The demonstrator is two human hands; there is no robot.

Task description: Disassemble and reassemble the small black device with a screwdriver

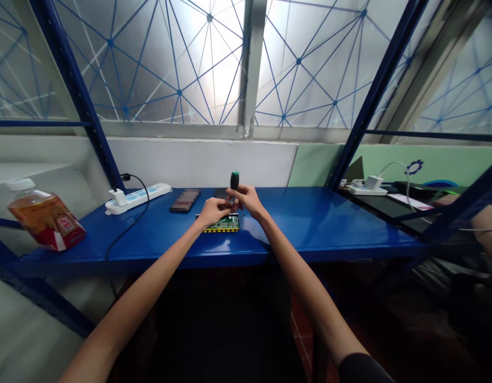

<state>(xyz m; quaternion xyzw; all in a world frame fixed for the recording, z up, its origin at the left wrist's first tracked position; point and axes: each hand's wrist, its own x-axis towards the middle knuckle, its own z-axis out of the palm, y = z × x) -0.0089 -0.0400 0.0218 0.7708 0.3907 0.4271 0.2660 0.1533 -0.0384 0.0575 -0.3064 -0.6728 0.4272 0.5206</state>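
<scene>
A screwdriver [234, 181] with a black and green handle stands upright in my right hand [248, 199], whose fingers are closed round it. Below it on the blue table lies a green circuit board [222, 225] with a yellow strip along its near edge. My left hand [213, 210] is over the board's left part, its fingertips pinched together close to the screwdriver's shaft. Whatever those left fingertips hold is too small to make out. The hands cover the back of the board. Behind them a dark flat object [221, 193] is partly hidden.
A phone [185, 200] and a white power strip [140, 197] with a black cable lie to the left. At the table's left end is an orange drink bottle [46, 215]. Another power strip [367, 190] is at the right, where a person's arm [487, 229] shows. Blue posts frame the table [309, 223].
</scene>
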